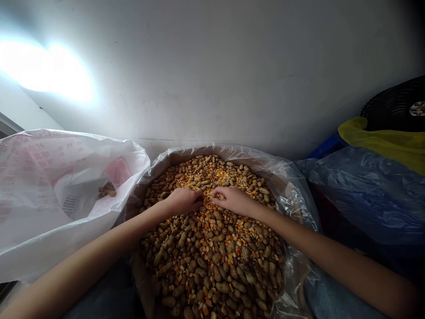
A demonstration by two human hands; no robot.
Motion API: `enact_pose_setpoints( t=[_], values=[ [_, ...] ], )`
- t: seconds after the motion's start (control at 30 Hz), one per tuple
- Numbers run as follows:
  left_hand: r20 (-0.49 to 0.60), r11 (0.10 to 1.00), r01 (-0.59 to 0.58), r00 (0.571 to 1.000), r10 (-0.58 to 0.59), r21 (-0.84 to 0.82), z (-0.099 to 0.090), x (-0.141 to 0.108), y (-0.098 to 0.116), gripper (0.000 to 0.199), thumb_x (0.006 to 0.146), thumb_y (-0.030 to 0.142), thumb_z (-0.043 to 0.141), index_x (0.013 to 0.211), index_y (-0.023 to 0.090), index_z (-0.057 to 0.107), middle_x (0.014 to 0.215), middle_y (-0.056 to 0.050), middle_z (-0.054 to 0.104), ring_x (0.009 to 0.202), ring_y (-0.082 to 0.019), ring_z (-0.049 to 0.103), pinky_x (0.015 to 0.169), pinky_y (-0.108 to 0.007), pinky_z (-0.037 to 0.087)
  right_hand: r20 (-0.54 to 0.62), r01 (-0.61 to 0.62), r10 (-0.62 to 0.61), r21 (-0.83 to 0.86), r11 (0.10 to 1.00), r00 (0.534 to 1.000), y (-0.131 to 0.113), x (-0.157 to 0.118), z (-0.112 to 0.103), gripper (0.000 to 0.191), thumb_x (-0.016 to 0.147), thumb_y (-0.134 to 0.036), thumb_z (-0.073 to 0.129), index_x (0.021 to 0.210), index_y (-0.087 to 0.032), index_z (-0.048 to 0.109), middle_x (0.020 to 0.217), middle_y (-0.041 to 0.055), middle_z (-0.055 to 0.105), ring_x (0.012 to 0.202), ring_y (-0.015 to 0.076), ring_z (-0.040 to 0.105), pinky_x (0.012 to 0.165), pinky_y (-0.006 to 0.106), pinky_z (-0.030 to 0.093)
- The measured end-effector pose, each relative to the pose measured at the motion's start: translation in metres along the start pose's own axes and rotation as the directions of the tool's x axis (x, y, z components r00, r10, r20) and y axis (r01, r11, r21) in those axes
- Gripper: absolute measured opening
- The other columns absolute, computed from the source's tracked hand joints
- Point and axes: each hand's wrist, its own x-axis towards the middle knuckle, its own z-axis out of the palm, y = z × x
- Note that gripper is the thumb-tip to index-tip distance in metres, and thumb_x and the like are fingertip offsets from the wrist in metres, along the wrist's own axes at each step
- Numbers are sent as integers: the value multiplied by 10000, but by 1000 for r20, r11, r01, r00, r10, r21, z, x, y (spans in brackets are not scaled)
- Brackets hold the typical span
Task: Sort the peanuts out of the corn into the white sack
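Unshelled peanuts (222, 287) and yellow-orange corn kernels (206, 217) lie mixed in a wide container lined with clear plastic (292, 195). My left hand (184, 200) is just above the middle of the heap, its fingers curled and pinched together at the tips. Facing it across a small gap, my right hand (234, 200) has its thumb and forefinger bent toward each other, close to the corn. Whatever either hand holds is hidden or too small to name.
To the left, a white plastic sack (83, 230) with pink print gapes open, with a few brownish pieces (106, 190) inside. Bluish plastic (352, 190), a yellow cloth-like piece (381, 139) and a black fan (395, 104) are at right. A pale wall (212, 75) stands behind.
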Motion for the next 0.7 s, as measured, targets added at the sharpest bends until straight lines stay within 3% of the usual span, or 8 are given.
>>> enact_pose_setpoints(
  t=[0.07, 0.13, 0.23, 0.33, 0.43, 0.53, 0.6, 0.7],
  values=[
    [-8, 976, 24, 1000, -26, -214, 2, 2, -3, 247, 723, 389, 428, 826, 209, 563, 632, -7, 550, 541, -125, 479, 511, -222, 322, 30, -32, 27, 148, 988, 999, 2, 1, -1, 303, 686, -460, 486, 790, -186, 562, 529, -38, 421, 451, 74, 354, 431, 203, 219],
    [9, 842, 72, 997, -79, -535, 2, 4, -8, 260, 693, 413, 474, 773, 182, 562, 582, 13, 506, 510, -96, 439, 495, -206, 317, 90, -85, 53, 411, 907, 995, 5, 2, -3, 298, 682, -450, 500, 793, -176, 541, 513, -55, 373, 422, 59, 312, 405, 191, 207],
    [95, 289, 144, 979, -180, -947, -2, 5, -14, 261, 681, 412, 503, 726, 155, 517, 474, 55, 381, 421, -58, 353, 432, -185, 304, 145, -136, 25, 841, 524, 989, 7, 3, -8, 236, 715, -414, 468, 716, -178, 468, 511, -70, 311, 390, 39, 239, 354, 164, 161],
    [156, -321, 91, 970, -185, -943, -12, 4, -19, 169, 710, 330, 490, 700, 162, 467, 464, 71, 306, 398, -46, 328, 385, -162, 284, 126, -121, -32, 986, 118, 992, 7, 3, -13, 183, 740, -350, 409, 674, -179, 415, 529, -59, 323, 386, 39, 243, 321, 149, 118],
    [154, -573, 39, 976, -153, -819, -21, 2, -21, 144, 725, 301, 472, 677, 169, 439, 506, 58, 340, 408, -48, 356, 350, -151, 267, 130, -131, -39, 991, -12, 991, 7, 3, -15, 125, 729, -308, 397, 728, -187, 431, 584, -38, 406, 408, 48, 326, 313, 142, 140],
    [163, -577, 43, 974, -158, -815, -21, 2, -21, 220, 716, 365, 485, 647, 169, 413, 555, 46, 390, 428, -51, 384, 348, -153, 278, 142, -141, -33, 990, 17, 989, 7, 2, -14, 192, 747, -359, 403, 685, -179, 429, 616, -30, 442, 409, 45, 357, 315, 143, 153],
    [167, -468, 53, 964, -205, -882, -16, 4, -20, 280, 707, 405, 486, 606, 164, 386, 537, 49, 368, 411, -44, 361, 343, -151, 256, 142, -140, -24, 986, 90, 990, 6, 2, -13, 253, 747, -390, 425, 632, -164, 419, 600, -34, 437, 394, 33, 347, 313, 144, 142],
    [76, 8, 84, 940, -331, -996, -6, 5, -19, 296, 708, 452, 456, 630, 168, 429, 478, 58, 333, 366, -45, 311, 351, -169, 240, 131, -125, -4, 955, 270, 991, 6, 1, -12, 194, 718, -341, 492, 660, -159, 458, 616, -33, 454, 384, 23, 338, 313, 149, 128]
  ],
)
